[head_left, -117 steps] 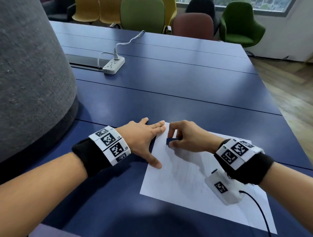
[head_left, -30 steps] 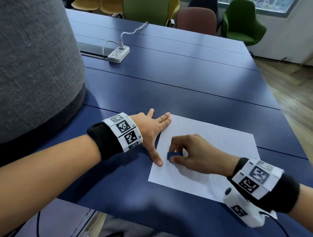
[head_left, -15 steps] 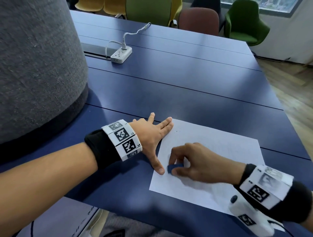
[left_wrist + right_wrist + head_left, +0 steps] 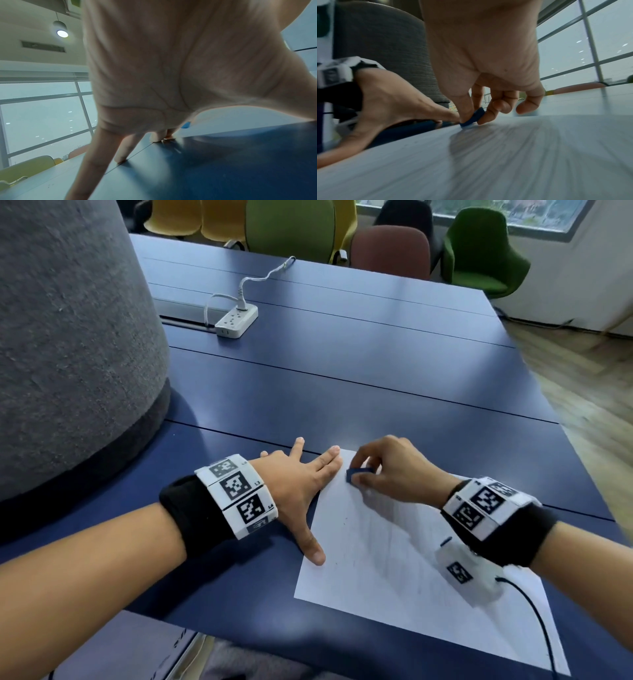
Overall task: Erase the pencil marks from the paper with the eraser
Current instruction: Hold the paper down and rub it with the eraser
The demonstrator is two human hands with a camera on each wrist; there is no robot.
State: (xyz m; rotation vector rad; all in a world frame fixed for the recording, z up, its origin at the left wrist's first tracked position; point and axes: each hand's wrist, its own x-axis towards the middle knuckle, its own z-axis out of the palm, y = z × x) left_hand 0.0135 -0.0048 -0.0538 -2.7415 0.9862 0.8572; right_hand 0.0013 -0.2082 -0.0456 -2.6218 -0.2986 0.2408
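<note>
A white sheet of paper [image 4: 394, 570] with faint grey pencil strokes lies on the blue table [image 4: 342, 371]. My right hand [image 4: 383, 474] pinches a small blue eraser [image 4: 356, 475] between thumb and fingers and presses it on the paper's far left corner; the right wrist view shows the eraser [image 4: 475, 118] tilted with its edge on the sheet [image 4: 505, 162]. My left hand [image 4: 301, 484] lies flat and spread, fingertips at the paper's far left corner and thumb on its left edge. In the left wrist view the left hand [image 4: 171, 81] is braced on the table with the eraser [image 4: 186, 125] just visible beyond it.
A large grey felt-covered column [image 4: 68, 337] stands at the left on the table. A white power strip [image 4: 236, 321] with its cable lies farther back. Coloured chairs [image 4: 390, 251] line the far edge. The table's near edge runs just below the paper.
My right hand has carried the eraser from beside the left thumb up the sheet to its far left corner. The left hand has stayed flat on the paper's edge.
</note>
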